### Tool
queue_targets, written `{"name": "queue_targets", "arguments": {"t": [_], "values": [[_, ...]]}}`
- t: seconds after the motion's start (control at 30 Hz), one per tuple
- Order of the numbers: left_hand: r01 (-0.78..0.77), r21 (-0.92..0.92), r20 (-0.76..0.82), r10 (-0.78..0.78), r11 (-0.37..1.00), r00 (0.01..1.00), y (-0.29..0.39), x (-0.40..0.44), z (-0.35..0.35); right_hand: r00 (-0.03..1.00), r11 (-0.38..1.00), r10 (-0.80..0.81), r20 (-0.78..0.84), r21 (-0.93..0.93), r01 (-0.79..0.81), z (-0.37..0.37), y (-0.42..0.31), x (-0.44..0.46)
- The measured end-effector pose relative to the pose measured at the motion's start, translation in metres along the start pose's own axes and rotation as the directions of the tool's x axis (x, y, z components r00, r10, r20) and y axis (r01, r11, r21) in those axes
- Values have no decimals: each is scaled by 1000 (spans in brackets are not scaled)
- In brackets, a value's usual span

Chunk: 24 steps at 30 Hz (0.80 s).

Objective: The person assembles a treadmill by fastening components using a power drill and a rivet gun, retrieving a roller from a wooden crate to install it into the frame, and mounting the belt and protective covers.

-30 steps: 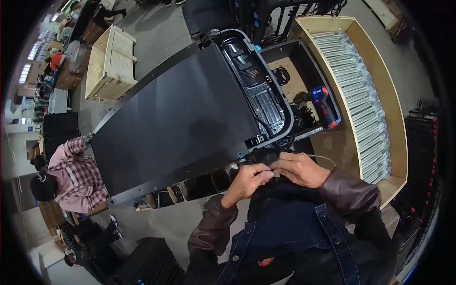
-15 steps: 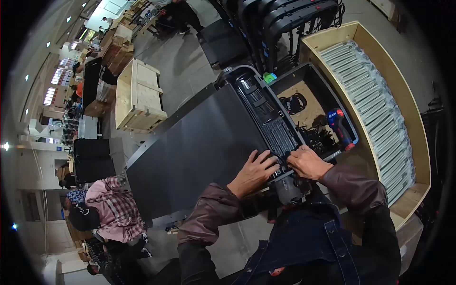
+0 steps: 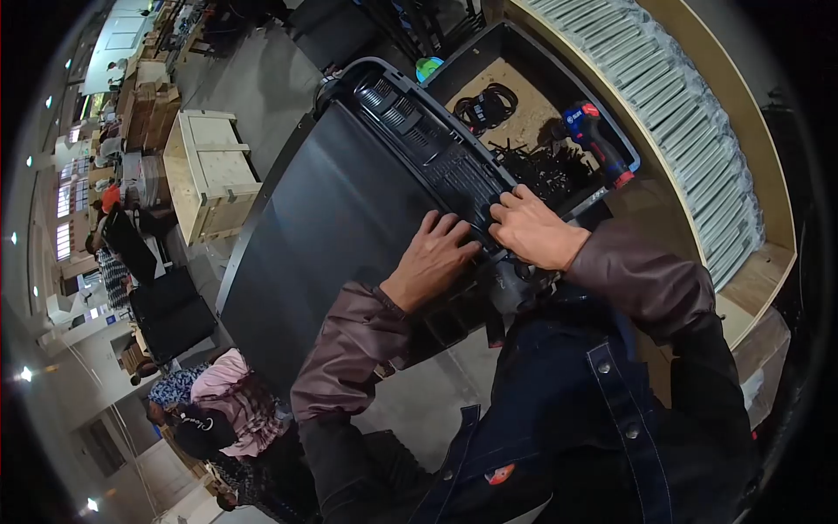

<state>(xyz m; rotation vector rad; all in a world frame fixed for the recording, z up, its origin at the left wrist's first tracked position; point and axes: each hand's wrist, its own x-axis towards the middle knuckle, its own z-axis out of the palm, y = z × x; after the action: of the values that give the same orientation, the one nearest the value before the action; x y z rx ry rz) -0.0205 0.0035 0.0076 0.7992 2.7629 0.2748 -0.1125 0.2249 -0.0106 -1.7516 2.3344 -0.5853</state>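
Note:
A wide black belt deck (image 3: 323,210) stretches away from me, with a black ribbed motor housing (image 3: 428,140) along its near right end. My left hand (image 3: 435,262) rests at the deck's corner beside the housing, its fingers spread and bent, fingertips at the housing edge. Close to its right, my right hand (image 3: 534,229) has its fingers curled down onto the housing's near end. Whatever lies beneath those fingertips is hidden. Just below both hands sits a dark rounded part (image 3: 511,288) at the housing's end.
Beyond the housing, a black bin (image 3: 476,65) holds a coiled cable (image 3: 485,108), many dark screws and a blue and red power drill (image 3: 598,144). A wooden crate (image 3: 768,210) of wrapped metal tubes stands right. Another crate (image 3: 214,175) stands left. Co-workers (image 3: 236,406) are at lower left.
My hands have gone from pinching together near my body to the housing's near end, where they stay. The view has shifted, and the co-worker in the checked shirt appears lower, beside another person.

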Motion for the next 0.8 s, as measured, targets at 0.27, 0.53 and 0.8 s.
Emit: {"name": "queue_targets", "arguments": {"t": [0.27, 0.53, 0.8], "values": [[-163, -37, 322, 166, 986, 932, -20, 33, -10, 1000, 990, 10, 15, 141, -12, 2, 8, -7], [-166, -272, 510, 288, 948, 811, -46, 51, -7, 999, 979, 0, 34, 203, -7, 33, 9, -4], [23, -315, 591, 177, 949, 787, -38, 60, -12, 998, 944, 45, -44, 328, -28, 42, 9, -7]]}}
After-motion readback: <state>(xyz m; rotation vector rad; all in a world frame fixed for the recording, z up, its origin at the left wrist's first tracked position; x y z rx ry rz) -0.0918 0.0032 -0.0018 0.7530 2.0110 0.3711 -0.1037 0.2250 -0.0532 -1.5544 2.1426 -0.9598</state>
